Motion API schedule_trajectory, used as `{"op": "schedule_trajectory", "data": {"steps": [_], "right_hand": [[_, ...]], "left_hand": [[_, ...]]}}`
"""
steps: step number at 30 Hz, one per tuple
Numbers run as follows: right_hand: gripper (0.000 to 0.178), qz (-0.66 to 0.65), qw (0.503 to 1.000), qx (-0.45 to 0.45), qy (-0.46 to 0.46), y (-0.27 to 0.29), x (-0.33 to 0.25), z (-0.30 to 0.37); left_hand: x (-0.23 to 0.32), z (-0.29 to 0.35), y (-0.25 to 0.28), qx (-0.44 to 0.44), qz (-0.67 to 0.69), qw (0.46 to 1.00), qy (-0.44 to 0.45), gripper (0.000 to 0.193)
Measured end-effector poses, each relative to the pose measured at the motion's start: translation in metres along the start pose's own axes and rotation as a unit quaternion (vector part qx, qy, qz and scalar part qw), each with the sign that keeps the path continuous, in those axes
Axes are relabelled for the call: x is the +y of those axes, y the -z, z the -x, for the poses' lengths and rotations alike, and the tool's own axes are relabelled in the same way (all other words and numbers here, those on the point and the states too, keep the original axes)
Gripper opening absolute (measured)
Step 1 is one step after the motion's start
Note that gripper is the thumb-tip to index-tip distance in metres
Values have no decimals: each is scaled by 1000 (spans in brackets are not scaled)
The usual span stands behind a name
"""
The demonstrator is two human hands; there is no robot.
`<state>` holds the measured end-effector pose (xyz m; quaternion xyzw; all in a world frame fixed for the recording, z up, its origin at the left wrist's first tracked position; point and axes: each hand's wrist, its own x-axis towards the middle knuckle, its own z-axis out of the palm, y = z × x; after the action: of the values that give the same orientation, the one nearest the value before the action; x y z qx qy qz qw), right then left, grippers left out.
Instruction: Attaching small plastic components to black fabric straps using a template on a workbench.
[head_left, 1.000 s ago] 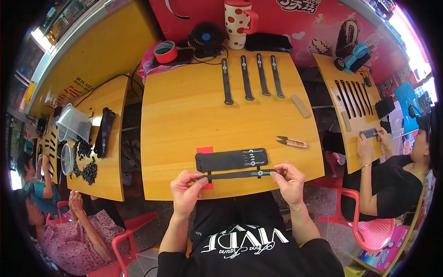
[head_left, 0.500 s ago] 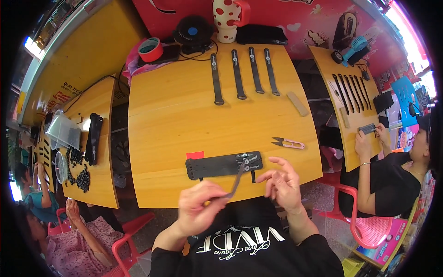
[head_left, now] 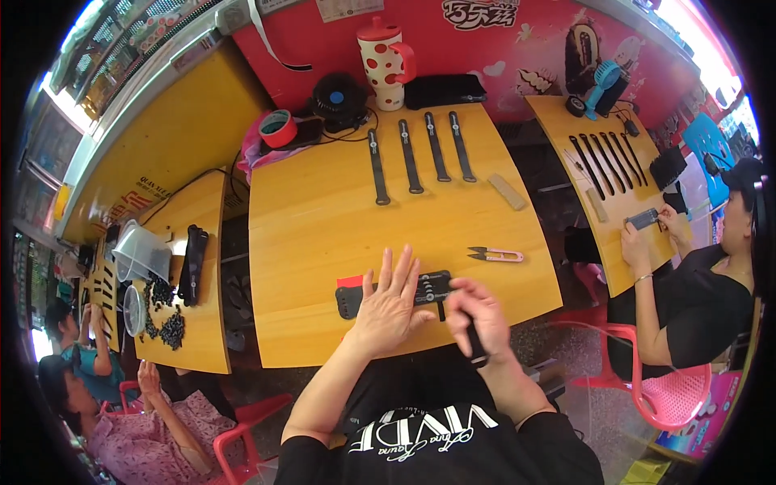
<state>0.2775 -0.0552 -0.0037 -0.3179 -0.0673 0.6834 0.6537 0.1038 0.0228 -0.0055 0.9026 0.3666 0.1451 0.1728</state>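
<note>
A long black flat strap of what looks like rubbery plastic [head_left: 475,343] hangs from the right hand [head_left: 478,317], whose fingers are curled in around it; blur hides the exact grip. It looks light and limp, probably hard to break but apt to flop and twist, so a pinch near each end would likely keep it straight. Near it, at the front edge of the tabletop [head_left: 323,214], lies a neat flat stack of matching black straps with white print [head_left: 347,300]. The left hand [head_left: 390,305] lies palm down over the stack's middle, fingers spread, grasping nothing. The smooth faces may slide over one another, so pressing from above or holding both long edges seems the safer hold. A flat red rectangle [head_left: 349,281] shows at the stack's far left edge. Beyond, to the right, lie pink-handled thread snips [head_left: 495,255] and a tan oblong block [head_left: 508,192]; farther off, four separate black straps in a row [head_left: 410,158], well apart from both hands
</note>
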Motion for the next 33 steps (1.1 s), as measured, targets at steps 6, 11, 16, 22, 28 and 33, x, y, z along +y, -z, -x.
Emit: {"op": "schedule_trajectory", "data": {"steps": [6,11,16,22,28,33], "right_hand": [[29,5,879,62,473,84,-121,50],[75,370,793,71,480,12,-51,61],[80,380,862,-59,331,-14,0,76],[56,511,810,-64,282,-37,-9,94],[30,820,470,11,327,-14,-25,95],[13,760,546,-32,350,4,-36,86]], "left_hand": [[-5,-5,-4,-100,-97,990,13,99],[21,23,15,60,-10,996,-58,97],[92,57,14,154,119,972,-129,79],[70,69,30,322,95,930,-147,21],[43,95,40,222,236,943,-73,15],[11,113,41,153,407,893,113,6]]}}
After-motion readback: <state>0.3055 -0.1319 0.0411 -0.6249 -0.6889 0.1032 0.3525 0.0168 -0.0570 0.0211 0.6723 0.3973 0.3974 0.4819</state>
